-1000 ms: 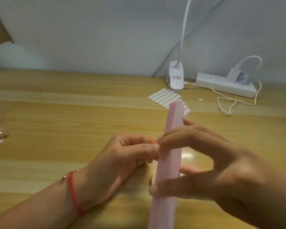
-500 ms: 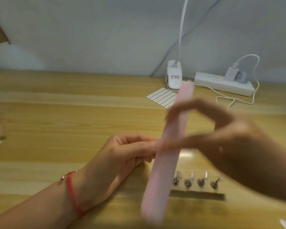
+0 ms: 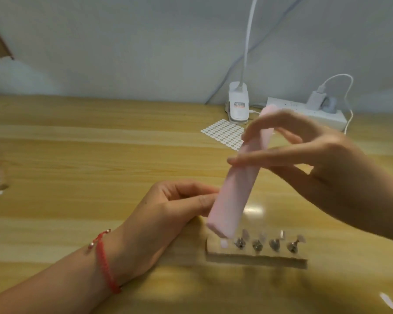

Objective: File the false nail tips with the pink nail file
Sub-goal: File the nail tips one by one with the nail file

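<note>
Pink nail file (image 3: 236,184): mid-scene, tilted, far end leaning right; pinched between fingers and thumb of right hand (image 3: 331,173). Left hand (image 3: 166,214): fingers curled, tips at the file's left edge (whatever they hold is hidden). False nail tips (image 3: 301,238): on stand (image 3: 254,257), near, just below the file's lower end.

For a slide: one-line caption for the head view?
Right hand holds pink nail file across the fingertips of the left hand, near the nail tip stand.
</note>
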Tool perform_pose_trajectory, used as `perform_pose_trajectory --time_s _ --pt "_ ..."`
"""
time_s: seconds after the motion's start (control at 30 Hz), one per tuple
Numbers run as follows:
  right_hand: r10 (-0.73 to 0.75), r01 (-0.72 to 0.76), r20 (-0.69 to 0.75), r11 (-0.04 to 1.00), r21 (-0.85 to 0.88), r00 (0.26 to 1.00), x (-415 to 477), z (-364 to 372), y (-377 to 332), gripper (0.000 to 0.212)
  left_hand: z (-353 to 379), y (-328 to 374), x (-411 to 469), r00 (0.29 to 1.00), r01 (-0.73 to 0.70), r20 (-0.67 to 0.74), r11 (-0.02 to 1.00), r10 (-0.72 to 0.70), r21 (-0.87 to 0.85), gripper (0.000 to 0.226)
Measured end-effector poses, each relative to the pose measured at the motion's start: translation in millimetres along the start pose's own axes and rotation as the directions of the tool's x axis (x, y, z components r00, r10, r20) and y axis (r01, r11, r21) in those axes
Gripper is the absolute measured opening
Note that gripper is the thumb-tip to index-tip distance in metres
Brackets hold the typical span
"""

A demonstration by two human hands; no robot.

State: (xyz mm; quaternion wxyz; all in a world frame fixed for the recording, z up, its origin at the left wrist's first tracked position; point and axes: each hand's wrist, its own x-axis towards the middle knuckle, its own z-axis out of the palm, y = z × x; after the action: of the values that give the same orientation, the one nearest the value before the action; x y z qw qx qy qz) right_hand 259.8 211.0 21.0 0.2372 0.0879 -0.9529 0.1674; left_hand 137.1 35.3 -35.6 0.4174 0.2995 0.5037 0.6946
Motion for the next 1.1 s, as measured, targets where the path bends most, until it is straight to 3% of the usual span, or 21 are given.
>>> perform_pose_trajectory --time_s 0.13,0.27,0.43,0.53,0.6,0.67,0.73,0.8,0.87,1.0,1.1 --pt "-0.149 0.146 0.058 0.988 0.055 0.987 -14.3 21.3 -17.1 0.039 0.4 -1.4 -0.6 1.000 -0.021 0.018 0.998 0.021 0.054 0.022" --pt "0.020 -0.020 -0.027 1.000 0.014 0.999 -1.7 1.5 0.7 0.032 1.4 -3.7 1.0 0.999 -0.040 -0.015 0.998 0.041 0.054 0.019" --pt "-0.083 0.083 -0.004 0.996 0.039 0.997 -15.4 30.2 -21.7 0.024 1.0 -4.2 0.6 0.999 -0.042 0.004 0.996 0.041 0.073 0.023" --pt "0.019 -0.019 0.018 1.000 0.004 1.000 -2.8 5.9 -1.3 0.036 1.2 -4.7 1.7 0.997 -0.051 -0.059 0.996 0.056 0.079 0.021" --pt "0.057 -0.058 0.021 0.995 0.076 0.998 -5.0 4.8 -3.2 0.036 2.4 -2.9 0.1 0.998 -0.059 -0.030 0.997 0.061 0.059 0.016" --pt "0.012 -0.038 0.118 0.976 0.216 0.993 -12.5 17.8 -21.7 0.034 4.0 -1.3 -1.6 0.998 -0.063 0.004 0.996 0.063 0.061 0.011" --pt "-0.089 0.072 0.117 0.988 0.138 0.989 -12.2 16.1 -21.9 0.038 3.7 -1.9 -0.9 0.999 -0.052 -0.002 0.997 0.052 0.055 0.014" --pt "-0.003 0.001 0.034 0.999 0.045 0.999 -6.1 3.3 -6.4 0.040 2.4 -3.4 0.2 0.999 -0.041 -0.030 0.998 0.043 0.049 0.025" --pt "0.051 -0.051 0.001 0.998 0.036 0.999 -6.2 5.3 -6.1 0.039 0.4 -4.5 1.2 0.998 -0.038 -0.047 0.998 0.040 0.053 0.029" --pt "-0.073 0.069 0.056 0.995 0.071 0.996 -15.1 19.4 -22.4 0.039 -0.9 -3.6 1.6 0.999 -0.033 0.020 0.999 0.032 0.028 0.031" --pt "0.059 -0.057 -0.026 0.997 0.053 0.998 -2.1 2.0 -8.1 0.037 1.4 -2.2 0.2 0.997 -0.046 0.059 0.999 0.046 -0.007 0.028"
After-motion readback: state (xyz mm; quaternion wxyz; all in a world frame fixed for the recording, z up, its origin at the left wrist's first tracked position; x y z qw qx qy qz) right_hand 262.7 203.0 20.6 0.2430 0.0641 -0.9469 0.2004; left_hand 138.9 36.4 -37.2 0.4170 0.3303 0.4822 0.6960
